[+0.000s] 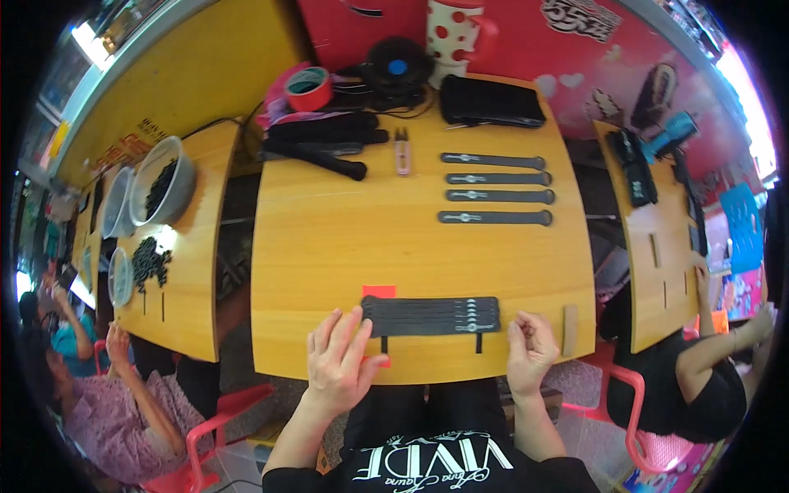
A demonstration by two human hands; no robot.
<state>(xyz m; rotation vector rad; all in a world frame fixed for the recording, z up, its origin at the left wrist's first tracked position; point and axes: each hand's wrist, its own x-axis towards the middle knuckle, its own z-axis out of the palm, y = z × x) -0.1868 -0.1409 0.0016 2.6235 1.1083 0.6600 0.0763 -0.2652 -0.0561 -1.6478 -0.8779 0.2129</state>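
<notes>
A block of dark grey straps (419,317), laid side by side, lies near the front edge of the table, with pale printing at its right end. My left hand (339,360) is open at the block's left end, its stretched fingertips at or beside the strap ends. Beyond the right end is my right hand (532,349), its fingers curled and pressed together; whether something small is between them is hidden. Farther back lie several separate grey straps (496,218), one above another, each with a rounded right end.
Red tape (379,291) and a black mark (478,343) border the block. A wooden strip (569,330) lies at right. Behind are pink snips (402,154), black straps (320,156), a tape roll (307,88), a black pouch (491,101) and a fan (396,70). People sit at both sides.
</notes>
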